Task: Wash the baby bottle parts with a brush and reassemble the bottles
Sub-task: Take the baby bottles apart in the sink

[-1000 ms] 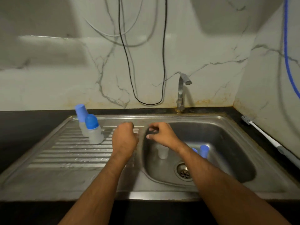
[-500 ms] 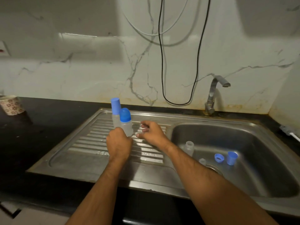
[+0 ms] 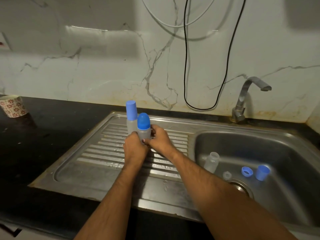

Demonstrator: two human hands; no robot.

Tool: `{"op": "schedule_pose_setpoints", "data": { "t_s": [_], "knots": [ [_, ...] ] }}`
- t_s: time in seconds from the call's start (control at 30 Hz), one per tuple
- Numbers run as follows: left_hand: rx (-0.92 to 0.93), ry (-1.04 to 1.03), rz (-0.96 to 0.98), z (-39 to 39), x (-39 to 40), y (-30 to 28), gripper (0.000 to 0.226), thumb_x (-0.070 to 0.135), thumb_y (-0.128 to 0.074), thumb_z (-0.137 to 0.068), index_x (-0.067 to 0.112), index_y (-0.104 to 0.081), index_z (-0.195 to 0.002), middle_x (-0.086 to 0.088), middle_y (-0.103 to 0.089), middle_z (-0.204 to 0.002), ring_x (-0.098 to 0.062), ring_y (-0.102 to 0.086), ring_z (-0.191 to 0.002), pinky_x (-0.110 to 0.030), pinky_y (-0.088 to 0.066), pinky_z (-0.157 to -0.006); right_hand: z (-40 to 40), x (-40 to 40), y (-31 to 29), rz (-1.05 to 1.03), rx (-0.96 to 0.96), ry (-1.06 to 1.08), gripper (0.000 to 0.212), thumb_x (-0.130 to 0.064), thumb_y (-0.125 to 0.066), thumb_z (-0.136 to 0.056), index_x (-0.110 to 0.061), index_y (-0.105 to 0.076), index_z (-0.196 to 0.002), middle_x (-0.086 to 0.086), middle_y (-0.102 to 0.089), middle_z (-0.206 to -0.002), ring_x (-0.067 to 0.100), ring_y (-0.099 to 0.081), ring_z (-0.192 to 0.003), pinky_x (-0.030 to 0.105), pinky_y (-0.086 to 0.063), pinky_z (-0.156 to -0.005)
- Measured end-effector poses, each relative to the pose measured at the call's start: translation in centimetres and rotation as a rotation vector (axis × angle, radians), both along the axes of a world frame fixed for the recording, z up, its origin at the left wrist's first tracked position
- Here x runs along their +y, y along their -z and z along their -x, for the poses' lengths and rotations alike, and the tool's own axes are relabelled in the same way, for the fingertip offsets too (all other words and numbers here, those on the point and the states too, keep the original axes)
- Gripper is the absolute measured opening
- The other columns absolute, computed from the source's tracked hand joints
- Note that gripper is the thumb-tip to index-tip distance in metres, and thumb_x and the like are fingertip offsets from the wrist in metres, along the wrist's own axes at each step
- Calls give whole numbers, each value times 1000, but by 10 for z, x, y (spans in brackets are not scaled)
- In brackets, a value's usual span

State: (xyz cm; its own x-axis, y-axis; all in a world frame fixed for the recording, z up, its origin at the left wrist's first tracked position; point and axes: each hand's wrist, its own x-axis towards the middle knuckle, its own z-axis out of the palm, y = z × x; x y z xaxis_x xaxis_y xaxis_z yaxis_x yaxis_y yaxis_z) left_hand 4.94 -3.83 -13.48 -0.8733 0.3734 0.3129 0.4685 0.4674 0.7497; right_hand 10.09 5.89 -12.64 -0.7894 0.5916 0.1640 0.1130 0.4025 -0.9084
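Your right hand (image 3: 160, 140) has come off the sink edge and over to the round-capped bottle (image 3: 144, 128) on the drainboard (image 3: 97, 153). Your left hand (image 3: 134, 148) has slid left to it too. Both hands now hold that bottle.

A home kitchen. The hands (image 3: 147, 144) meet over the ribbed drainboard (image 3: 107, 153) of a steel sink (image 3: 285, 135), its basin to their right, a tap (image 3: 245, 97) beyond it. A black counter (image 3: 43, 135) lies to their left, and a marble-look wall (image 3: 103, 70) rises behind them.
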Motion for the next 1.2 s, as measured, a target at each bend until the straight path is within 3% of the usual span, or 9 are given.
{"op": "schedule_pose_setpoints", "data": {
  "t_s": [0.1, 0.2, 0.33, 0.53, 0.7, 0.77, 0.93, 1.07, 1.2],
  "knots": [
    [14, 9, 3, 1, 3, 2, 18, 16, -72, -82, 10, -61, -95, -5, -66, -88, -23, -64, -79, -39, -57, -71, 1, 3, 1, 20, 9, 24, 55, -7, -80, -83, -14, -56, -132, 4, -68, -119, 15, -65, -103, 30, -58, -83],
    [23, 40, -1, -3, 7, 2, 15, 16, -72, -84, 13, -60, -92, -2, -65, -85, -20, -63, -78, -34, -55, -66, -5, 9, 1, 40, 16, 39, 54, -6, -82, -80, -15, -58, -128, 3, -70, -111, 19, -70, -98, 43, -63, -82],
    [17, 134, -41, -19, 20, -4, 15, 14, -74, -86, 16, -59, -87, 3, -64, -80, -13, -63, -77, -22, -46, -62, -28, 24, -4, 8, 41, 80, 52, -7, -84, -77, -15, -61, -123, 0, -72, -104, 14, -71, -91, 35, -63, -78],
    [31, 256, -24, -69, 58, -14, 29, 21, -81, -81, 20, -57, -97, 6, -62, -91, -8, -59, -83, -12, -36, -62, -93, 59, -10, 3, 50, 168, 59, -10, -88, -73, -17, -60, -124, -2, -72, -106, 14, -71, -94, 40, -63, -81],
    [-12, 417, -88, -121, 103, -16, 36, 26, -84, -77, 25, -58, -101, 10, -65, -88, -4, -63, -80, -18, -47, -65, -167, 95, -21, -64, 34, 228, 56, -8, -87, -74, -15, -61, -123, -7, -68, -102, 5, -66, -89, 12, -53, -67],
    [-53, 470, -127, -144, 119, -16, 41, 31, -84, -76, 25, -59, -108, 8, -68, -94, -6, -65, -85, -25, -55, -74, -194, 110, -22, -84, 44, 251, 55, -8, -87, -74, -15, -62, -122, -8, -68, -99, 5, -67, -88, 12, -54, -65],
    [-45, 560, -146, -187, 156, -9, 54, 38, -87, -68, 25, -63, -114, 9, -71, -101, -7, -68, -94, -27, -57, -82, -251, 143, -22, -134, 37, 291, 50, -14, -88, -75, -13, -66, -119, -5, -73, -102, 2, -69, -89, 22, -59, -81],
    [11, 577, 45, -204, 176, -2, 69, 27, -91, -68, 15, -59, -128, 0, -69, -114, -13, -65, -100, -23, -48, -84, -274, 159, -23, -142, 43, 347, 52, -33, -88, -76, -17, -67, -120, -10, -72, -94, -8, -65, -76, 10, -52, -69],
    [47, 608, 177, -206, 184, 8, 75, 25, -94, -65, 15, -57, -130, -3, -68, -122, -19, -65, -111, -34, -54, -96, -279, 167, -27, -221, -21, 406, 47, -53, -81, -78, -21, -63, -109, -11, -67, -87, 1, -65, -80, 16, -52, -70]
  ]
}}
